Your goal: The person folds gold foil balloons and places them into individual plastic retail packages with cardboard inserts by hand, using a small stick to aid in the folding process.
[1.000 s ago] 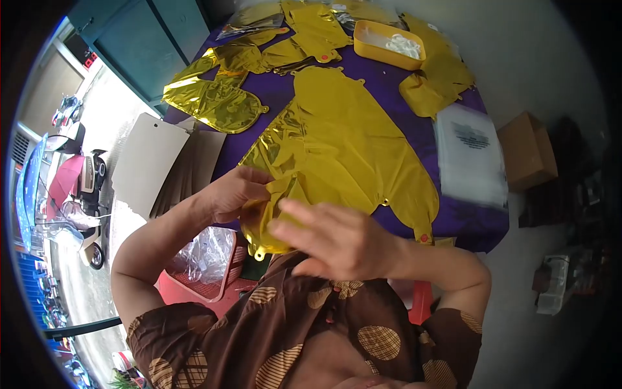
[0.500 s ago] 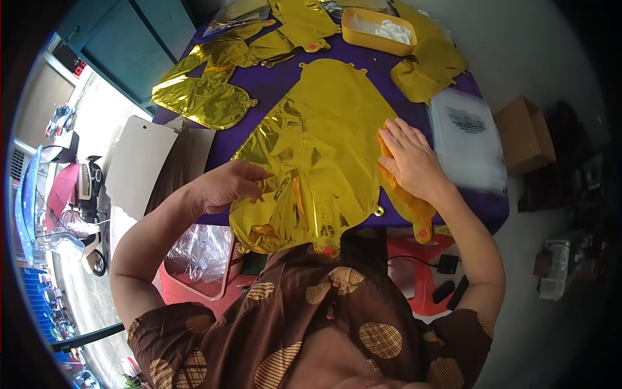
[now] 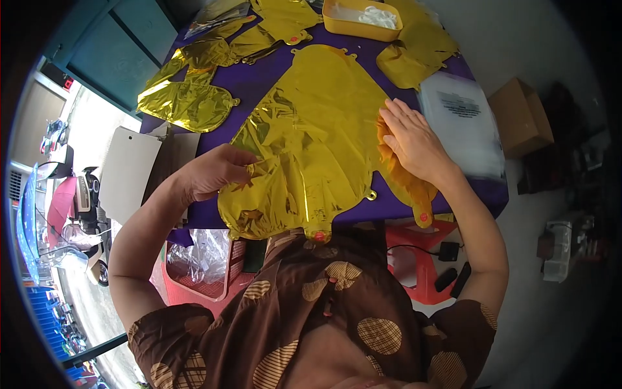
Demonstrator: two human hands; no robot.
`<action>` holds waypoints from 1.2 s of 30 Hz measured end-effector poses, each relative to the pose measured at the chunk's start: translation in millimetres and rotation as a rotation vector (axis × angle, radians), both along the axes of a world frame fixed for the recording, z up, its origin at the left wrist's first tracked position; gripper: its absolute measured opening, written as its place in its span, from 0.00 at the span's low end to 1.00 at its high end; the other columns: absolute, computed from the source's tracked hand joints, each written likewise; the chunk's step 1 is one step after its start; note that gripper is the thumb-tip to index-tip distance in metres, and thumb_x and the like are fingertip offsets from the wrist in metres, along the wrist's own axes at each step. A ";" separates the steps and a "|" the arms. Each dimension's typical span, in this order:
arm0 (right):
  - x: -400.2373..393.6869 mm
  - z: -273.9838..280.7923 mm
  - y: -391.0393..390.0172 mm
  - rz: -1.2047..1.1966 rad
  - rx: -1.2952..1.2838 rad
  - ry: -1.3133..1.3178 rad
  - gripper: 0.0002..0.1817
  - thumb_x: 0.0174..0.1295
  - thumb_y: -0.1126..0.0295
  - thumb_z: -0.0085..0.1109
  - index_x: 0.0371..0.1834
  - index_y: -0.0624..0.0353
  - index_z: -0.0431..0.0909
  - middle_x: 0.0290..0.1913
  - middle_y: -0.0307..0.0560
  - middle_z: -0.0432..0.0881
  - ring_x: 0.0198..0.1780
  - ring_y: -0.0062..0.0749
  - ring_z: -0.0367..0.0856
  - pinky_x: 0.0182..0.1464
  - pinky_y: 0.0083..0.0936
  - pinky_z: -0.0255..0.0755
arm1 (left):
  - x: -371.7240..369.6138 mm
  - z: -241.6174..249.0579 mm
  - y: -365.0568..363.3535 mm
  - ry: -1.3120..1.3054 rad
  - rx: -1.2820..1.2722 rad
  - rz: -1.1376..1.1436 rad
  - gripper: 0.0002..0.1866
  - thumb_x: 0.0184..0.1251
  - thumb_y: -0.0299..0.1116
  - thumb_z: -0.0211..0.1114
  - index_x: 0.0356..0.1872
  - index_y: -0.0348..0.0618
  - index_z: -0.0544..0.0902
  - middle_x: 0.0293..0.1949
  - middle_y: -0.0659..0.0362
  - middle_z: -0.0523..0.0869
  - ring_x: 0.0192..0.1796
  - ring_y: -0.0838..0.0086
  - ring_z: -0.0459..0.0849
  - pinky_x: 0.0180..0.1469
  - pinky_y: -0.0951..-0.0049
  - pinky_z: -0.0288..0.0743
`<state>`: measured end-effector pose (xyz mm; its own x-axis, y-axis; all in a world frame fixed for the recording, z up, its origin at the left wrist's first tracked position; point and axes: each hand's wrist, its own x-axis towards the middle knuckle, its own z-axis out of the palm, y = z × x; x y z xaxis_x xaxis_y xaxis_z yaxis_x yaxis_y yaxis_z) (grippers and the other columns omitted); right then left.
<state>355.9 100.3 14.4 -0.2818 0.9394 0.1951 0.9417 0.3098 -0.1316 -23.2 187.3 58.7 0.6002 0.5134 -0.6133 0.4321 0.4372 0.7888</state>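
A large flat gold foil balloon lies in front of me on the purple-covered table, its left part creased and its lower edge hanging close to my clothes. My left hand is at its left edge, thumb and fingers closed on the foil. My right hand lies flat at the right side with fingers stretched out, over a turned-over, orange-looking foil part that ends in a tab with a red dot. Another red-dotted tab shows at the bottom edge.
Further gold foil balloons lie at the back left and back right. A yellow tray with white material stands at the back. Clear plastic bags lie on the right. Grey card stands left; a red basket is below.
The view has tilted slightly, so the table and balloons sit a little higher and further left. Both hands keep nearly the same places on the foil.
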 end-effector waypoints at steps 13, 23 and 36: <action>-1.6 -3.3 -6.8 0.034 -0.008 -0.056 0.24 0.73 0.65 0.51 0.68 0.68 0.68 0.73 0.60 0.66 0.78 0.51 0.57 0.77 0.44 0.53 | -0.5 14.2 9.8 0.121 0.106 -0.151 0.17 0.57 0.18 0.58 0.48 0.27 0.85 0.34 0.57 0.88 0.33 0.80 0.85 0.35 0.80 0.79; 0.3 -6.0 -1.4 0.041 0.038 -0.050 0.23 0.72 0.67 0.51 0.66 0.68 0.69 0.71 0.61 0.69 0.75 0.52 0.61 0.75 0.44 0.56 | -5.6 16.7 3.4 0.231 0.216 -0.297 0.12 0.60 0.17 0.53 0.41 0.28 0.82 0.21 0.65 0.79 0.21 0.85 0.76 0.22 0.81 0.69; 2.4 -6.5 -0.8 0.067 0.054 -0.037 0.24 0.70 0.68 0.53 0.66 0.68 0.69 0.70 0.61 0.69 0.75 0.52 0.62 0.74 0.44 0.56 | 5.8 14.8 -7.4 0.238 0.300 -0.183 0.13 0.62 0.19 0.51 0.43 0.31 0.82 0.19 0.64 0.78 0.16 0.83 0.77 0.16 0.81 0.65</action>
